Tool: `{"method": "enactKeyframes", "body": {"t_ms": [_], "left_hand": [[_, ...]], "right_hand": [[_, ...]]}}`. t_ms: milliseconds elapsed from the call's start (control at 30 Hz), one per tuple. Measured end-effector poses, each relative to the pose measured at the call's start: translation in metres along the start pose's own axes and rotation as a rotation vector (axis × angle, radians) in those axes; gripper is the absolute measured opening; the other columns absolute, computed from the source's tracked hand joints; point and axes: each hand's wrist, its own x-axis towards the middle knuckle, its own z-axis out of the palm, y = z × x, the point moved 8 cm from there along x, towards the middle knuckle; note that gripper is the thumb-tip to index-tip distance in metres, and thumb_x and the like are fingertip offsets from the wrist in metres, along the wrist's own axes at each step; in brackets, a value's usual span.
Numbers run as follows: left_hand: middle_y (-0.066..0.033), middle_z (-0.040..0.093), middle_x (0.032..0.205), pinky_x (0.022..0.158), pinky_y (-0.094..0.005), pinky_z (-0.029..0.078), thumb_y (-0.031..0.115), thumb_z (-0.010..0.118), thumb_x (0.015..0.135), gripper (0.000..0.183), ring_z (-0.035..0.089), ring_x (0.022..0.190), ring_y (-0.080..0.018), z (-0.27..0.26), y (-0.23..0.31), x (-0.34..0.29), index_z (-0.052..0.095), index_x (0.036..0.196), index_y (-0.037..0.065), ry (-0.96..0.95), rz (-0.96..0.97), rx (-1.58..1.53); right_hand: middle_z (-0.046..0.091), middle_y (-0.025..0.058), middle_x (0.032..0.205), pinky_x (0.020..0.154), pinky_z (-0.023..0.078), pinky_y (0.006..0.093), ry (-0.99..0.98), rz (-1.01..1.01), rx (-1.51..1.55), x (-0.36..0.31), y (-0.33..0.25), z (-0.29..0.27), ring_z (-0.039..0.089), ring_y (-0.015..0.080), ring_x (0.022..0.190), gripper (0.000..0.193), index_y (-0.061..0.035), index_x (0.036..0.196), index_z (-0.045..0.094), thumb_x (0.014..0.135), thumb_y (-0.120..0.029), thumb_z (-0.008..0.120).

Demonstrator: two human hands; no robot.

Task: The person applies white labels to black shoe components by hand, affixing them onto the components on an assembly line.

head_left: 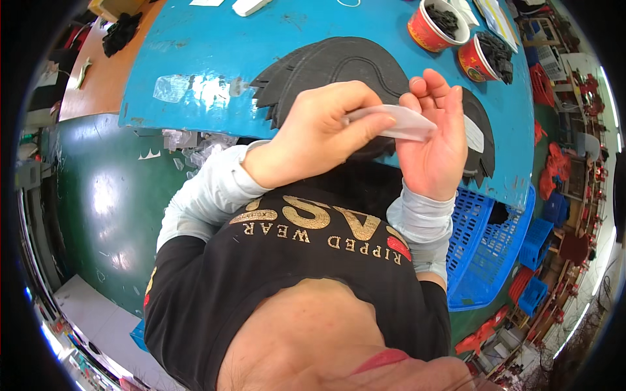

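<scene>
My left hand pinches a thin, whitish, pointed piece between thumb and fingers; it looks like a folded sheet or a small stack of strips. The far end of this piece rests against the palm of my right hand. That hand is turned palm up, its fingers loosely curled and apart. Under and beyond my hands lies a stack of flat black cut pieces with toothed edges and a curved stitched or pressed line. More black pieces, with a white slip on them, lie right of my right hand.
Two red-and-white paper cups filled with black scraps stand at the far right of the blue table. Papers lie beyond them. A blue plastic crate sits below the table's right edge. Clear plastic scraps lie near the left front edge.
</scene>
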Motion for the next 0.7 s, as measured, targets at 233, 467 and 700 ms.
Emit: {"method": "enactKeyframes", "body": {"t_ms": [233,467,700], "left_hand": [[0.0022,0.058,0.073,0.056,-0.0191,0.039,0.021,0.061,0.087,0.019,0.048,0.066,-0.0033,-0.028,-0.034,-0.021,0.060,0.088,0.001,0.154,-0.207,-0.324],[0.0014,0.057,0.072,0.056,-0.0197,0.040,0.020,0.062,0.086,0.019,0.049,0.065,-0.0041,-0.028,-0.041,-0.026,0.060,0.087,0.001,0.102,-0.252,-0.290],[-0.0024,0.060,0.082,0.058,-0.0202,0.042,0.007,0.073,0.073,0.024,0.053,0.068,-0.0068,-0.053,-0.010,-0.028,0.060,0.093,0.002,0.279,-0.020,0.042]], "right_hand": [[0.058,0.0092,0.094,0.075,0.047,0.0272,-0.062,0.042,-0.242,-0.007,0.014,0.001,0.057,0.0150,0.082,0.018,-0.0001,0.103,0.050,0.087,-0.008,0.054],[0.060,0.0064,0.087,0.070,0.045,0.0229,-0.014,0.020,-0.374,-0.004,0.019,-0.002,0.056,0.0100,0.077,0.019,0.0001,0.097,0.052,0.080,0.003,0.059],[0.059,0.0075,0.086,0.072,0.046,0.0236,0.097,-0.259,-0.434,-0.006,-0.011,-0.007,0.056,0.0104,0.077,0.024,-0.0022,0.096,0.050,0.077,0.010,0.060]]}}
